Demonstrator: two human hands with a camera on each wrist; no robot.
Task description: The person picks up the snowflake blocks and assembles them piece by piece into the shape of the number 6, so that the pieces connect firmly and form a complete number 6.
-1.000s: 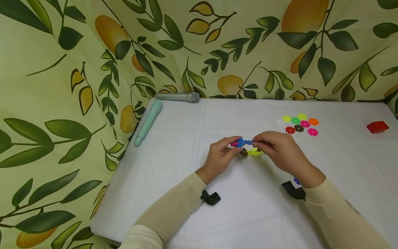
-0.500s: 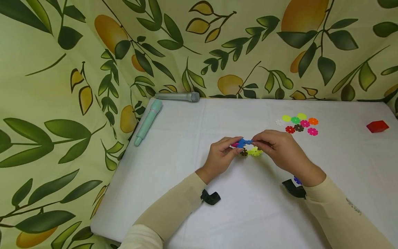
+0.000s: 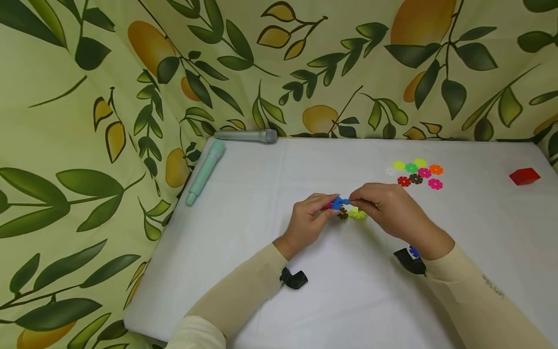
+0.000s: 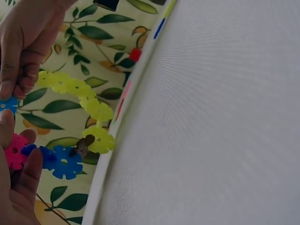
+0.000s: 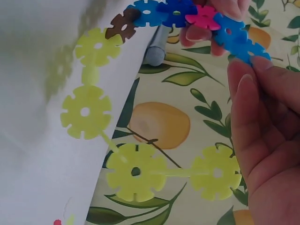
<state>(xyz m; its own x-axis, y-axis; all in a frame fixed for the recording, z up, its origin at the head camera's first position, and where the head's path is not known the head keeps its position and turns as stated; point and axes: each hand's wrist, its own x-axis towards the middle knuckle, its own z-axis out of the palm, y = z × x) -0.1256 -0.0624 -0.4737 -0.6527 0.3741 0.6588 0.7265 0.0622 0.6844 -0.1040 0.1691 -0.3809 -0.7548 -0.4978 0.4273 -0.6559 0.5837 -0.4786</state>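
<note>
Both hands hold up a chain of slotted plastic flower discs joined edge to edge. My left hand (image 3: 305,220) pinches it by the pink disc (image 5: 202,18) and its blue neighbours. With thumb and forefinger, my right hand (image 3: 398,213) pinches the light blue disc (image 5: 250,50) at one end of the chain. From the left fingers the chain runs through a dark blue disc (image 5: 168,16) and a brown disc (image 5: 118,29) to several yellow discs (image 5: 72,112), which hang in a curve below. In the head view, fingers partly hide the chain.
Several loose flower discs (image 3: 424,172) lie on the white table (image 3: 244,203) at the back right. A red block (image 3: 524,176) lies farther right. A green microphone (image 3: 205,172) and a grey microphone (image 3: 248,135) lie at the back left. A blue disc (image 3: 413,251) shows beside my right wrist.
The head view has shifted slightly. My right fingers have tilted the end blue disc a little, close to the left hand's fingers; both hands keep their grip.
</note>
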